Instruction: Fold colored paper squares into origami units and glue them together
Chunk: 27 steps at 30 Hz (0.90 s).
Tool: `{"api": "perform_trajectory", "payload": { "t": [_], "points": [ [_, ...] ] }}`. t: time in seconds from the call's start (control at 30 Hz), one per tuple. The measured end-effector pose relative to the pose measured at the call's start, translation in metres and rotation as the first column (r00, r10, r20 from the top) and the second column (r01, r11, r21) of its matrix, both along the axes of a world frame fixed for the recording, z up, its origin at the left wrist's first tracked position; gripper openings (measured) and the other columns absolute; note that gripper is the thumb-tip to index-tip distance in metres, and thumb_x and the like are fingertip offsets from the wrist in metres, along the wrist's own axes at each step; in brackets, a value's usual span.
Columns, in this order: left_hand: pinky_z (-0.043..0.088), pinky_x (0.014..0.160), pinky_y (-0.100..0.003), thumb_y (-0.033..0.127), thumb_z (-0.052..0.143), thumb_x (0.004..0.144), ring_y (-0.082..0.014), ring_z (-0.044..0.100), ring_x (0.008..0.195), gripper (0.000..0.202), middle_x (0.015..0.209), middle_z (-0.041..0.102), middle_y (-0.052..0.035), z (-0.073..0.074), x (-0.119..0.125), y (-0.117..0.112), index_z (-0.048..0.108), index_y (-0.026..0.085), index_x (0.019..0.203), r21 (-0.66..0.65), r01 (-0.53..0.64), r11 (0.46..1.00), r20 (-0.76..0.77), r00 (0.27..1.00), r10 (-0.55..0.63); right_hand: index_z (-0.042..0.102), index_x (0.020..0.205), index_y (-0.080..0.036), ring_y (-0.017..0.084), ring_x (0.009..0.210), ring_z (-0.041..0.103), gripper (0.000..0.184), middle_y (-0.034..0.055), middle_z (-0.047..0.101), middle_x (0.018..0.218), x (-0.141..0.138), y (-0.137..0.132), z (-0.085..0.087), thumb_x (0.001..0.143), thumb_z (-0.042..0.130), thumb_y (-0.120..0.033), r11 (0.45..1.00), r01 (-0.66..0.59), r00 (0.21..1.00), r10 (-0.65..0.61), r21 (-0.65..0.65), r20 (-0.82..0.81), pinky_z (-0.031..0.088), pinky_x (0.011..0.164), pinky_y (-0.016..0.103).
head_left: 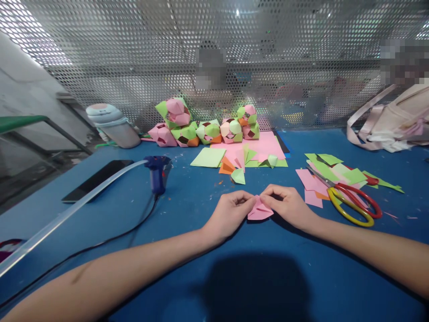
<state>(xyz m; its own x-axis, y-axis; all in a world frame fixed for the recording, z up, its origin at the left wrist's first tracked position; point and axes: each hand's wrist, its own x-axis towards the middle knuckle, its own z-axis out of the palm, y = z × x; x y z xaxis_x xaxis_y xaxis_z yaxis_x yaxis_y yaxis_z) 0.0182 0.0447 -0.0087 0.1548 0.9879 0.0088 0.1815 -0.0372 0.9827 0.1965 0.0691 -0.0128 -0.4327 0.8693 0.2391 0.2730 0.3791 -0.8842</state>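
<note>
A small pink piece of folded paper (260,210) is pinched between both hands, just above the blue tabletop. My left hand (231,212) grips its left edge with thumb and forefinger, while my right hand (286,205) closes on its upper right edge. A crease or slit runs across the paper's middle. Beyond the hands lie a folded pale green piece (238,176) and an orange paper piece (227,165). To the right, scissors with red and yellow handles (351,205) rest partly on paper scraps (315,183).
A blue glue gun (157,173) with a long clear glue stick (83,197) and black cable stands left, near a dark phone-like slab (97,181). Behind are a bottle (115,127), several folded paper balls (209,132), pink sheets (268,142) and green paper (208,157). A bag (398,112) sits back right.
</note>
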Motion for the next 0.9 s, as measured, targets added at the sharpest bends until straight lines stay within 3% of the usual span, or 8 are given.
{"api": "perform_trajectory", "payload": {
  "t": [0.6, 0.9],
  "points": [
    [0.039, 0.056, -0.022, 0.033, 0.063, 0.077, -0.0106, 0.051, 0.059, 0.021, 0.064, 0.061, 0.0001, -0.0017, -0.0008, -0.0007, 0.064, 0.014, 0.068, 0.019, 0.034, 0.999, 0.008, 0.999, -0.034, 0.063, 0.075, -0.018, 0.011, 0.067, 0.054, 0.012, -0.0018, 0.06, 0.072, -0.0017, -0.004, 0.0002, 0.083, 0.054, -0.018, 0.997, -0.01, 1.0, 0.009, 0.074, 0.007, 0.043, 0.065, 0.024],
    [0.039, 0.057, -0.021, 0.027, 0.06, 0.077, -0.0107, 0.051, 0.059, 0.017, 0.064, 0.061, -0.0001, -0.0014, -0.0008, -0.0031, 0.062, 0.014, 0.066, 0.066, 0.055, 0.996, -0.12, 0.992, -0.046, 0.063, 0.08, -0.018, 0.011, 0.07, 0.055, 0.009, -0.0012, 0.062, 0.076, -0.002, -0.0052, 0.0014, 0.084, 0.056, -0.021, 0.997, -0.041, 0.999, 0.039, 0.071, 0.028, 0.043, 0.066, 0.024]
  ]
}}
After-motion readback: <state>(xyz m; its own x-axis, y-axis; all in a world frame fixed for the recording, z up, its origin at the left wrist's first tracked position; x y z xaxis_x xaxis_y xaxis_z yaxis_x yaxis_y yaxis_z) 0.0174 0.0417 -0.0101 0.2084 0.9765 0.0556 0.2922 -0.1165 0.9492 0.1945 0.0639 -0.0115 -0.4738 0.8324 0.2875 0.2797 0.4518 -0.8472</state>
